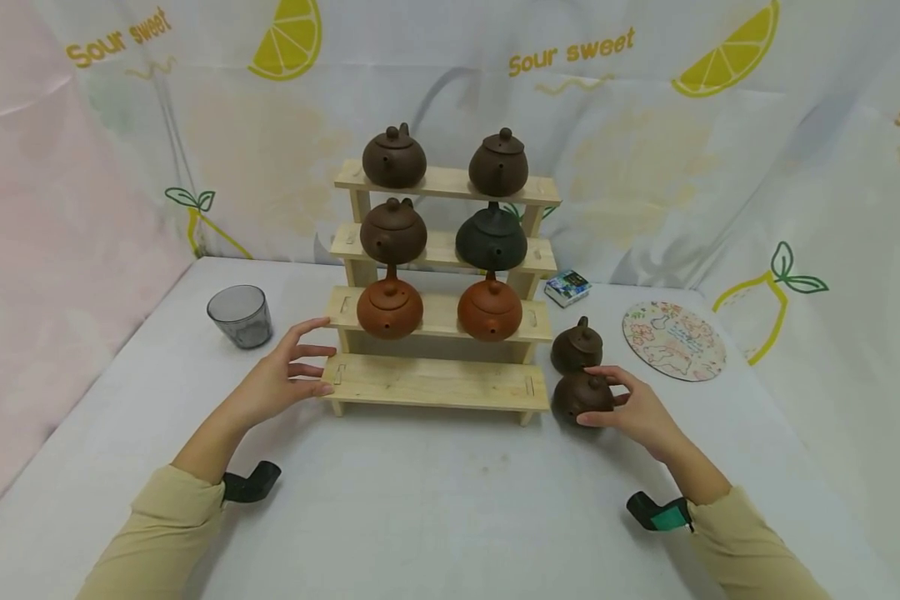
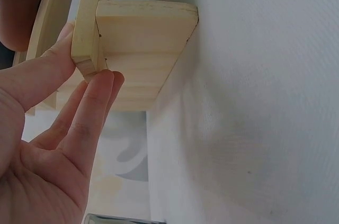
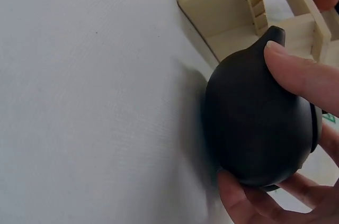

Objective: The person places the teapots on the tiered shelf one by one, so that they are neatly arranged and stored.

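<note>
A stepped wooden rack (image 1: pixel 435 382) stands mid-table with teapots on its three upper steps; its lowest step is bare. My left hand (image 1: pixel 288 375) rests against the left end of that lowest step (image 2: pixel 87 49), fingers straight. My right hand (image 1: pixel 630 408) grips a dark brown teapot (image 1: pixel 581 396) that sits on the table just right of the rack. In the right wrist view my thumb and fingers curl round this teapot (image 3: pixel 254 128). A second dark brown teapot (image 1: pixel 576 346) stands on the table right behind it.
A grey glass cup (image 1: pixel 241 316) stands left of the rack. A small printed box (image 1: pixel 567 287) and a round patterned coaster (image 1: pixel 673 340) lie at the right. A lemon-print cloth hangs behind the white table (image 1: pixel 435 500).
</note>
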A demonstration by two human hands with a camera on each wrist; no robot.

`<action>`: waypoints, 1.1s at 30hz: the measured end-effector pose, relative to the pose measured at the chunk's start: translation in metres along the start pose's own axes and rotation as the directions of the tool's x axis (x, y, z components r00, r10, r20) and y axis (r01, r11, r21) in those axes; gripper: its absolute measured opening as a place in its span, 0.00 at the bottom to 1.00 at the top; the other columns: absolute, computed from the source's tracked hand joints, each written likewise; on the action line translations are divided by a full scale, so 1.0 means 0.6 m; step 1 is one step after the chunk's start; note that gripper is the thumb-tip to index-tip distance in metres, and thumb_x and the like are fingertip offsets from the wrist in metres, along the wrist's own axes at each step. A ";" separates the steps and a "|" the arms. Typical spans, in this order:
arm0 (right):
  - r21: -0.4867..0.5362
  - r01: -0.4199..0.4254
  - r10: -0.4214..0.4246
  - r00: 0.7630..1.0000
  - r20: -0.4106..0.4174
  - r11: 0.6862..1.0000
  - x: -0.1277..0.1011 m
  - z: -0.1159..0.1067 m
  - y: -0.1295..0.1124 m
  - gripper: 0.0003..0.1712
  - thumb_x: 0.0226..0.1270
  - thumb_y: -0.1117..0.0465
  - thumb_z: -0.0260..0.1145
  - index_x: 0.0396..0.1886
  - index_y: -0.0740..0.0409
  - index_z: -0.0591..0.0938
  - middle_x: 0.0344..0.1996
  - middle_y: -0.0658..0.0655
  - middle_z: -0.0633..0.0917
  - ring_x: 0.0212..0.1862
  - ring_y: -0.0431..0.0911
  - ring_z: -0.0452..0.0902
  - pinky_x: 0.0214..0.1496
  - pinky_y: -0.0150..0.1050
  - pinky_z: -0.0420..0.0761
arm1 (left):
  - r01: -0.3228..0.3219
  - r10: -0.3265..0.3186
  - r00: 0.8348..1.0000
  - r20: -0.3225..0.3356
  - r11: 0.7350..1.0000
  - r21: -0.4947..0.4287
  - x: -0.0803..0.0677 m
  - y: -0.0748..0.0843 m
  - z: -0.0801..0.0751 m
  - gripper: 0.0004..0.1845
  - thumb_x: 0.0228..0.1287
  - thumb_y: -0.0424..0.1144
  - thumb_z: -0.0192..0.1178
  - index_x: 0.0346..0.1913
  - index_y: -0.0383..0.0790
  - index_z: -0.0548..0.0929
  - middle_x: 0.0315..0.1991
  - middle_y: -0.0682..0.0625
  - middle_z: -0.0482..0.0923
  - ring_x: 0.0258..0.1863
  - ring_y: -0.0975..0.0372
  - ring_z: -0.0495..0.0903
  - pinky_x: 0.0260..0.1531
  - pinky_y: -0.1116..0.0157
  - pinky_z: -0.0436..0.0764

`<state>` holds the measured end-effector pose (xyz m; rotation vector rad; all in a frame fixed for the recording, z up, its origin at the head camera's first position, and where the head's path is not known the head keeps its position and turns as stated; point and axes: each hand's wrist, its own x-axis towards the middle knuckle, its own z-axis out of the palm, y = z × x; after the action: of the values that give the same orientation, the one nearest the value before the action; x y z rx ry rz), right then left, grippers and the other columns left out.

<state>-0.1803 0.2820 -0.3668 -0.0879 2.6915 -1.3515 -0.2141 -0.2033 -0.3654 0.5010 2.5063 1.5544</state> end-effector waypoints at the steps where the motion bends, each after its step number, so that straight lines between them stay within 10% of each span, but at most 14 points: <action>1: 0.001 -0.002 0.002 1.000 0.002 1.000 -0.002 -0.002 0.000 0.42 0.47 0.56 0.77 0.63 0.56 0.69 0.56 0.65 0.68 0.46 0.58 0.71 0.41 0.43 0.73 | 0.000 0.000 1.000 0.000 1.000 0.003 0.001 0.000 0.000 0.49 0.53 0.29 0.67 0.72 0.58 0.50 0.59 0.34 0.68 0.48 0.45 0.76 0.38 0.62 0.80; 33: 0.130 0.201 -0.222 0.959 0.176 0.971 0.002 0.021 -0.106 0.39 0.43 0.62 0.79 0.59 0.56 0.74 0.57 0.61 0.69 0.47 0.54 0.72 0.42 0.40 0.79 | -0.008 0.008 1.000 0.001 1.000 -0.005 0.000 0.003 0.001 0.48 0.54 0.27 0.66 0.72 0.55 0.49 0.59 0.32 0.68 0.48 0.44 0.77 0.37 0.64 0.81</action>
<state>-0.1797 0.2337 -0.3232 -0.4820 2.5004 -1.4645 -0.2136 -0.2022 -0.3642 0.5110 2.5024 1.5621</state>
